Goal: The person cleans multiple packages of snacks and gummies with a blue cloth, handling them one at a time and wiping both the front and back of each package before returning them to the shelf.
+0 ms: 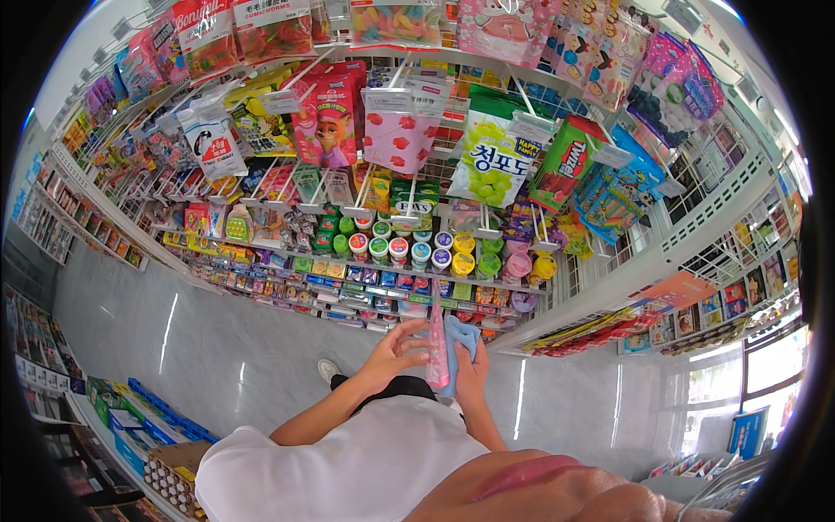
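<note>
A pink candy pouch (437, 355) stands upright, seen nearly edge-on, between my two hands. My left hand (398, 352) is at its left side, fingers spread and curved, with fingertips close to or touching it. A light blue cloth (462, 334) is bunched in my right hand (472, 368), against the pouch's right side. Part of the cloth hangs below, behind the pouch. Whether my right fingers also grip the pouch is hidden by the cloth.
Candy pouches hang from hooks on a white wire rack, among them a white-and-green grape candy bag (490, 160). Below stand small round candy tubs (398, 248) on a shelf. A shelving end (587, 313) juts out at right. Boxes and a blue crate (171, 410) stand lower left.
</note>
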Motion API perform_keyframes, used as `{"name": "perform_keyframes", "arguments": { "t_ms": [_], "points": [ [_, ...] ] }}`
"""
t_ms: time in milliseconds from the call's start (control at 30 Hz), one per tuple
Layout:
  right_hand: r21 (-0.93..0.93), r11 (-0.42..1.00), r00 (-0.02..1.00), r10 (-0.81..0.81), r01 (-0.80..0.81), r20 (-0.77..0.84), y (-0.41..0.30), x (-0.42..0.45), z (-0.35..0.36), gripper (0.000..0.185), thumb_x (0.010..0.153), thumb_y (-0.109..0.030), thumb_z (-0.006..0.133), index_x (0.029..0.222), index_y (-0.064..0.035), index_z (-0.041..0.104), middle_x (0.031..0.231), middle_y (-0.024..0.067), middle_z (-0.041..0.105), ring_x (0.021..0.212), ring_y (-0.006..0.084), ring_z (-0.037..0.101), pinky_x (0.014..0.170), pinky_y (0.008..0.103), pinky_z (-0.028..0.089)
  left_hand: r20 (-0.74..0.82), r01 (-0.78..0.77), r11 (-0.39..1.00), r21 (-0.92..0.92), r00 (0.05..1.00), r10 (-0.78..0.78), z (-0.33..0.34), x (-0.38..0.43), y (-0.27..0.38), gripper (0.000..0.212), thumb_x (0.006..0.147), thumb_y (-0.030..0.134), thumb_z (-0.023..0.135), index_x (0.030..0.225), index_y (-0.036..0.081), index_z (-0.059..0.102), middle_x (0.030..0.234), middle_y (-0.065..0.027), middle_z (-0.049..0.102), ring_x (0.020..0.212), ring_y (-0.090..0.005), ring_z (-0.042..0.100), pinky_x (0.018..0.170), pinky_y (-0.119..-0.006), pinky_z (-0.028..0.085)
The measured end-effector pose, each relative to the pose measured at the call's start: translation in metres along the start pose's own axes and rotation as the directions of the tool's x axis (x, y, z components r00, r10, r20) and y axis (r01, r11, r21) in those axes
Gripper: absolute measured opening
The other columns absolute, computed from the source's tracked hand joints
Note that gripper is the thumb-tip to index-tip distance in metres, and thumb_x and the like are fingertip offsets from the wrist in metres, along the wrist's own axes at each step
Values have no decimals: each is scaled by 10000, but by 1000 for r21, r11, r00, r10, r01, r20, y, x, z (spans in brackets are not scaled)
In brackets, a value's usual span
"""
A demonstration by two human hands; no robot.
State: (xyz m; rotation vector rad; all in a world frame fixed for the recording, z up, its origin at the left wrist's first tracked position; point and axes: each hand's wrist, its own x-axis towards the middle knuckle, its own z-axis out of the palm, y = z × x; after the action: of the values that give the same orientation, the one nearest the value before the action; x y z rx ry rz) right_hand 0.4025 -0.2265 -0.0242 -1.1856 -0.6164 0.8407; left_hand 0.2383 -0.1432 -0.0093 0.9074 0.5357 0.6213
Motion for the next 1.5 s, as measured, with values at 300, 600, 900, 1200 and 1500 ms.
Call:
{"name": "perform_keyframes", "arguments": {
  "t_ms": [300,600,900,1200,1500],
  "points": [
    [206,971,985,147,-126,-89,-2,-10,15,299,1005,-101,573,1292,-19,563,1197,64,647,1046,143,633,902,313,534,-26,136,987,-80,990,-139,-12,8,1,616,846,125,803,1354,41,464,1258,-78,624,1162,-178,619,1005,-352,499],
    [230,970,936,150,-77,-317,-33,5,1,309,1001,-171,596,1280,-39,593,1127,49,659,941,133,639,768,296,544,26,-459,867,197,886,463,-1,66,97,784,772,20,844,1400,42,375,1330,-127,580,1219,-190,589,1030,-372,502],
    [125,990,960,96,-65,-262,-21,13,-36,285,1002,-179,606,1253,-46,626,1089,34,664,900,111,621,752,281,528,264,-877,360,318,447,855,110,144,279,1070,733,274,901,1558,63,252,1483,-148,415,1375,-236,445,1126,-400,401],
    [126,988,960,118,-88,-253,-13,14,-52,275,999,-179,617,1242,-52,634,1070,20,666,890,96,613,751,270,518,399,-839,-130,528,110,910,135,187,345,969,813,389,825,1548,32,304,1551,-225,380,1452,-333,353,1196,-435,274],
    [121,988,954,122,-91,-275,-8,12,-56,250,996,-186,626,1210,-58,642,1045,12,663,875,94,610,738,266,510,340,-794,-80,603,165,926,154,191,362,957,784,402,840,1515,12,361,1527,-242,412,1428,-348,391,1176,-427,317]
  ]
}}
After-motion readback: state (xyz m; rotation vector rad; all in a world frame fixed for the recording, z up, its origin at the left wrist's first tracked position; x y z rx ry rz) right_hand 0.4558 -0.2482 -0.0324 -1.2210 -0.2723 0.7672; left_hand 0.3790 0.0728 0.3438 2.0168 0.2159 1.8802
